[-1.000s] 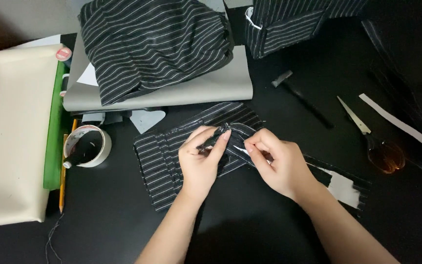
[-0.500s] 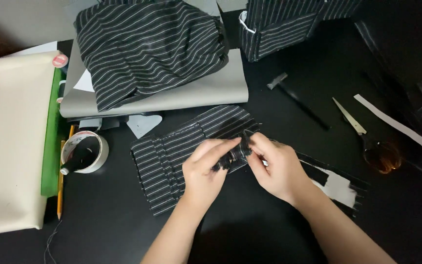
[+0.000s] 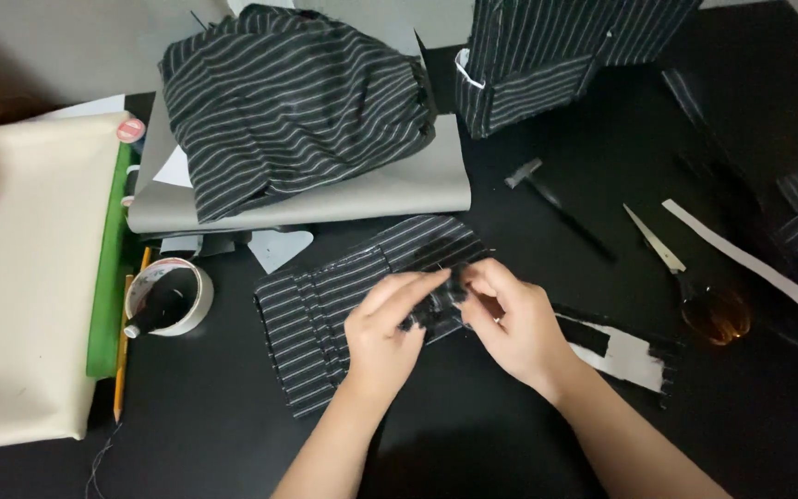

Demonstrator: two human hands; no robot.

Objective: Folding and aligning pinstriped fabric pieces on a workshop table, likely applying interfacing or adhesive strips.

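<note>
A black counter (image 3: 473, 444) carries everything. At 9 o'clock lies a large cream sheet (image 3: 20, 277) with a green strip (image 3: 108, 277) along its right edge. At 12 o'clock a crumpled black striped cloth (image 3: 288, 102) sits on a grey board (image 3: 399, 185), and at 1 o'clock stands a striped fabric box (image 3: 547, 55). In the centre a flat striped fabric piece (image 3: 325, 305) lies on the counter, its right end under the hands. The left hand (image 3: 385, 328) and the right hand (image 3: 510, 319) meet over that end, fingers closed and pinching a small folded bit of the striped fabric between them. At 3 o'clock a long white strip (image 3: 750, 263) runs diagonally, with scissors (image 3: 685, 277) just beside it, blades pointing to 11 o'clock. A dark tool (image 3: 556, 203) lies at 2 o'clock. A tape roll (image 3: 170, 298) sits at 9 o'clock of the hands, a pencil (image 3: 122, 351) just left of it.
</note>
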